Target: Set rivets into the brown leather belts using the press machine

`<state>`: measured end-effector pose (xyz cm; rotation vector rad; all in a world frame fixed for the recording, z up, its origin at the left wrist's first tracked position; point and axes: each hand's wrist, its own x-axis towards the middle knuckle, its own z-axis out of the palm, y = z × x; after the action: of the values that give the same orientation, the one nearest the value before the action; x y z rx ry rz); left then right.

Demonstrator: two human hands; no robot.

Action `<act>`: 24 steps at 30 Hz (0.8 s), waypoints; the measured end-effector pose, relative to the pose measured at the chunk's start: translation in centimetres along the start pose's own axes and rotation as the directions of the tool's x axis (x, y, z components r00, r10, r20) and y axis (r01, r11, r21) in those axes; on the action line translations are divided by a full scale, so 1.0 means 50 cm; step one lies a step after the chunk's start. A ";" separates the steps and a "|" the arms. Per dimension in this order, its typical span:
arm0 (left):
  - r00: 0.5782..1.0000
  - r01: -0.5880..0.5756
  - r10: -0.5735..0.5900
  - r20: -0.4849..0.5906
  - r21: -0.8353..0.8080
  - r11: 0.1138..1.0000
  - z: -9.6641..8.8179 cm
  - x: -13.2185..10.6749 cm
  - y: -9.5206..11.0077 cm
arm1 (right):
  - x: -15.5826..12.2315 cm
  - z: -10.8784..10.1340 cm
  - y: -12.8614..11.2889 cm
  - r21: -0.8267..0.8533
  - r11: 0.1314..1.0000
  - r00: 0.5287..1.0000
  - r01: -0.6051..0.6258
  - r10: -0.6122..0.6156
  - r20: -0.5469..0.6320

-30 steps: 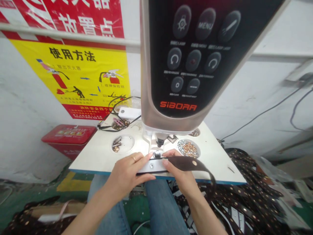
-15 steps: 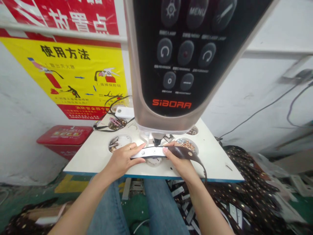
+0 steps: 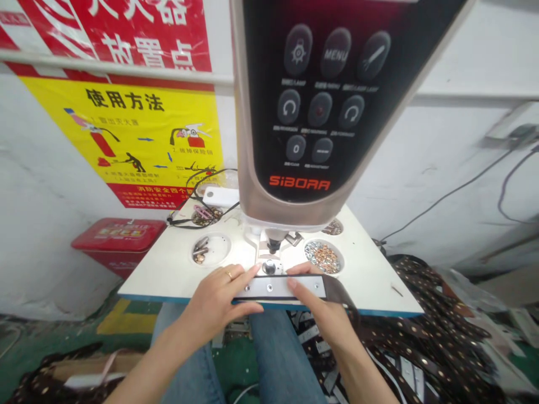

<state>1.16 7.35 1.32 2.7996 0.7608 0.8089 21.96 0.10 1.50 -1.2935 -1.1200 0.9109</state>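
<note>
While held flat, dark leather strap [image 3: 337, 287]: two small studs or holes on its pale strip [image 3: 286, 287], rest bare, near press head [image 3: 295, 112].
Left hand [image 3: 214, 297]: grip clamped on strap.
Right hand [image 3: 324, 317]: grip clamped likewise.

Red sign [image 3: 113, 39]: the top edge cuts off its upper characters.
Control panel [image 3: 314, 101]: the top edge cuts it off; the button captions are too small to read.
Right tray well [image 3: 323, 257]: its metal pieces are too small to tell apart.
Strap [image 3: 280, 287]: the left hand [image 3: 214, 300] hides one end, the right hand [image 3: 324, 317] another stretch.
Dotted straps [image 3: 425, 348]: the pile runs off the bottom edge.
</note>
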 end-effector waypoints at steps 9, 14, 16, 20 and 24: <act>0.962 0.244 -0.214 0.169 -0.185 0.952 0.011 0.061 -0.066 | 0.078 -0.012 0.045 -0.055 0.998 0.999 -0.031 0.030 -0.017; 0.935 0.324 -0.251 0.250 -0.315 0.892 0.023 0.063 -0.074 | 0.075 -0.016 0.053 -0.088 0.996 0.999 -0.025 0.023 -0.026; 0.926 0.349 -0.264 0.269 -0.354 0.868 0.026 0.064 -0.077 | 0.078 -0.014 0.050 -0.099 0.995 0.999 -0.033 0.031 -0.018; 0.927 0.365 -0.294 0.231 -0.393 0.844 0.009 0.068 -0.058 | 0.075 -0.005 0.026 -0.054 0.998 0.997 -0.044 0.041 -0.060; 0.931 0.364 -0.306 0.197 -0.455 0.813 -0.026 0.047 -0.014 | 0.031 0.000 0.005 0.022 0.998 0.985 0.064 -0.059 -0.162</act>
<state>1.88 9.14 3.33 2.1602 0.8585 0.6539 22.38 1.62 1.41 -1.2799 -1.0125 0.7591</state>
